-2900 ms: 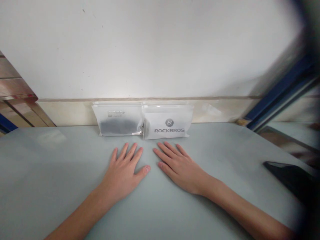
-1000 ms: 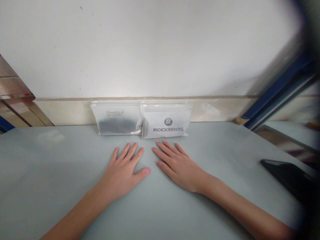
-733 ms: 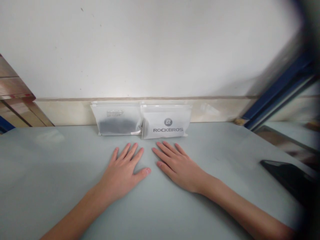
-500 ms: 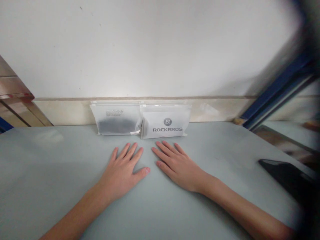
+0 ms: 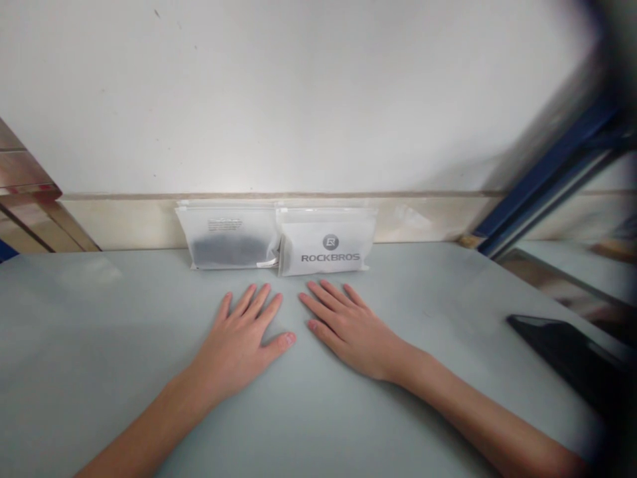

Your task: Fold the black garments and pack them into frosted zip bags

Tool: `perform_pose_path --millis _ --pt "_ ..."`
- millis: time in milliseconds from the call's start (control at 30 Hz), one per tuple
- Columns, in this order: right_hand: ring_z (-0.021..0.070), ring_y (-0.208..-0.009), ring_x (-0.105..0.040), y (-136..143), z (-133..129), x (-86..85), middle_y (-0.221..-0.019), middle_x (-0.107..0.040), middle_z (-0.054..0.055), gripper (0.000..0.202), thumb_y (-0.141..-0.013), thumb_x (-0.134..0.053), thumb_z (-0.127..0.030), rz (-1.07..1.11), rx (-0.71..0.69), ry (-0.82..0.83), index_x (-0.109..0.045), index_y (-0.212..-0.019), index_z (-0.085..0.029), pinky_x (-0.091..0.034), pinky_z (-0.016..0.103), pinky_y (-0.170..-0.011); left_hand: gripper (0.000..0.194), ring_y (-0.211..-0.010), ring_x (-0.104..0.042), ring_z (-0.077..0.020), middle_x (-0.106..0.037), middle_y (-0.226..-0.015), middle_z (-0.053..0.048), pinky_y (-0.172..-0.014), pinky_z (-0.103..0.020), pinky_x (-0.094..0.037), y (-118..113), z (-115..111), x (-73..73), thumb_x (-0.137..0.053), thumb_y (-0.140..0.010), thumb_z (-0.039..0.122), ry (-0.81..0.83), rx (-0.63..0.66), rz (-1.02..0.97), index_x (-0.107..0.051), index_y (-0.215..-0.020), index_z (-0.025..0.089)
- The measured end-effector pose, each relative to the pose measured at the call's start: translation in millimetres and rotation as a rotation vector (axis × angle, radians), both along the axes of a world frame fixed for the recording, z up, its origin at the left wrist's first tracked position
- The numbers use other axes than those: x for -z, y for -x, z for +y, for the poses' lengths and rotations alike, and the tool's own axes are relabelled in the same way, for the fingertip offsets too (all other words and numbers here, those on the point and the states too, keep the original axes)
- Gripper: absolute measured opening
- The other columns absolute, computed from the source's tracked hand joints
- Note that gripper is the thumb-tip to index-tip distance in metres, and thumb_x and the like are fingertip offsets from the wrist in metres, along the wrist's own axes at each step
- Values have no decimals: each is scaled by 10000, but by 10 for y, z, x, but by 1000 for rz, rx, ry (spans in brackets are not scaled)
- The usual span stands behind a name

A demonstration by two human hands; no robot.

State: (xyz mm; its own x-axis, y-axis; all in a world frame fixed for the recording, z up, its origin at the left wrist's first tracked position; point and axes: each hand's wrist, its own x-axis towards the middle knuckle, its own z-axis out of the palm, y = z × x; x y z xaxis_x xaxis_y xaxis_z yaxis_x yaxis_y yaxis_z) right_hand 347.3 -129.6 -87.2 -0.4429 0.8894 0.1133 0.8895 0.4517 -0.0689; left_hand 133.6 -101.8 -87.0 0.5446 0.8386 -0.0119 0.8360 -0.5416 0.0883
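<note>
My left hand lies palm down on the grey-blue table, fingers spread and holding nothing. Just beyond its fingertips, a frosted zip pouch leans upright against the wall, with small print and something dark inside. To its right stands a second frosted zip pouch, marked ROCKBROS with a round logo; its contents look white. My right hand also rests flat on the table in front of this one, with fingers apart and nothing in them. Neither hand touches a pouch.
A white wall with a beige tile strip rises behind the table. At the right lies a dark, flat object, partly blurred. A blue metal post slants up on the right, and brown tiles stand at the left.
The whole view has shifted very slightly, so everything sits a little further left. Both hands and both pouches keep their places on the table.
</note>
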Motion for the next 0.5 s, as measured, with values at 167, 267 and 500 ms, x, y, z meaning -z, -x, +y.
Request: perform_pose_path --millis 167,267,500 --pt "294 -1343 -230 -6 4 7 -1460 -297 101 458 -982 -293 -365 4 -5 5 -338 -1412 -213 -242 570 -1046 676 -1383 -163 -277 -210 -1493 -59 -1094 -560 -132 3 6 14 -291 -877 633 -2 0 -2 -293 -1418 226" --pt "298 -1344 -226 -2 6 5 -1463 -290 102 459 -983 -288 -369 5 -3 13 -338 -1412 -213 -240 576 -1043 676 -1383 -166 -274 -206 -1491 -56 -1092 -564 -137 3 4 9 -283 -878 634 -1 1 3 -288 -1418 226" --pt "294 -1343 -230 4 -9 -20 -1459 -301 101 454 -983 -300 -364 -3 -1 16 -346 -1408 -212 -243 564 -1047 665 -1378 -183 -280 -223 -1485 -58 -1085 -566 -158 -6 0 2 -286 -882 626 -8 6 8 -303 -1412 226"
